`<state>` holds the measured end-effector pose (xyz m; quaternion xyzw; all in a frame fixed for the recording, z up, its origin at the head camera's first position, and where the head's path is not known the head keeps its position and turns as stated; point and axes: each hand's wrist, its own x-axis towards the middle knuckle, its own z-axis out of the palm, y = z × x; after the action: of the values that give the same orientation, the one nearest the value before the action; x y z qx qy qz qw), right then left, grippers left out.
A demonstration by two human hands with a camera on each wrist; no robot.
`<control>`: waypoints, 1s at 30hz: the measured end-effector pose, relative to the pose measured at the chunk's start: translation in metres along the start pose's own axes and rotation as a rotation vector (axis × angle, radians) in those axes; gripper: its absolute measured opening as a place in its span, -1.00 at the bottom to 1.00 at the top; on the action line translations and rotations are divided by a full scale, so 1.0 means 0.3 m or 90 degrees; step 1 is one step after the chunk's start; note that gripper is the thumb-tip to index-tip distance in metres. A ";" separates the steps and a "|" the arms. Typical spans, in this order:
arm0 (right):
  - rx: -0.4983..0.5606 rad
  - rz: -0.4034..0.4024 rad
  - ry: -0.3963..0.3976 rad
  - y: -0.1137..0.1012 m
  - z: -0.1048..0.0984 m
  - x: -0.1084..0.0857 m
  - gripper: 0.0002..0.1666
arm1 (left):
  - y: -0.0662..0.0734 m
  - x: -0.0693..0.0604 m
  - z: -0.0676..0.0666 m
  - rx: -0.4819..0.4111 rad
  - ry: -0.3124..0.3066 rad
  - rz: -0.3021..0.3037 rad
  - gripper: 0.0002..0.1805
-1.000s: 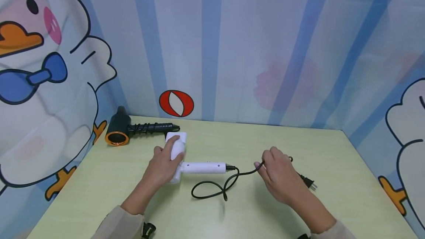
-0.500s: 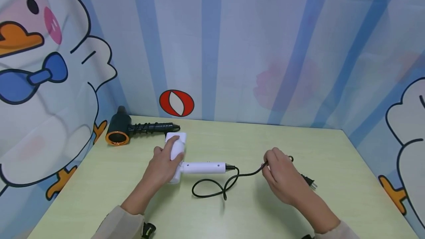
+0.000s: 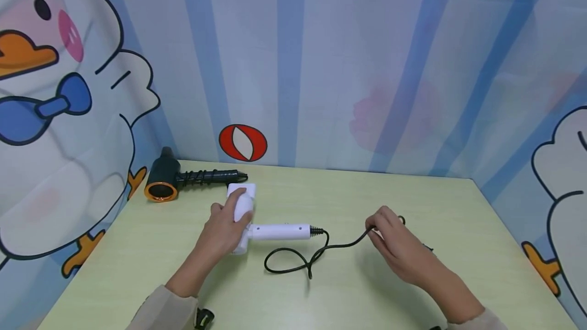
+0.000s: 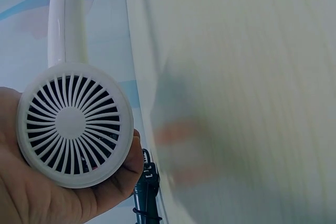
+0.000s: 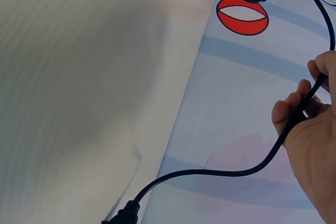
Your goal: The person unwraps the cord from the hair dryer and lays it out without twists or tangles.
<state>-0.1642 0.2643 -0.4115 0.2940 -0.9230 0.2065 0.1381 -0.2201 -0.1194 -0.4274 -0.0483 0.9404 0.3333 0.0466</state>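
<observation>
My left hand grips the head of a white hair dryer, whose handle points right. In the left wrist view the slatted round intake of the hair dryer faces the camera, with the fingers wrapped around its body. A black power cord leaves the handle, makes a loose loop, and runs to my right hand, which pinches it between thumb and fingers. The right wrist view shows the cord crossing the palm and ending in a black plug. In the head view, the right hand mostly hides that plug.
A black hair dryer with an orange rim lies at the back left of the pale table, its cord wound around the handle. Behind the table hangs a blue striped cloth with cartoon ducks.
My right hand has shifted slightly right and toward me along with the cord, covering more of the plug. The left hand and the white hair dryer stay nearly still.
</observation>
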 end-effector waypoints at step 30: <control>-0.041 0.045 -0.008 0.126 -0.094 -0.150 -0.78 | -0.005 0.003 -0.013 0.002 -0.004 -0.013 -0.27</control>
<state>-0.1477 0.3272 -0.4152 0.2580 -0.9397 0.1797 0.1346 -0.2211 -0.1229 -0.4256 -0.0568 0.9401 0.3318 0.0534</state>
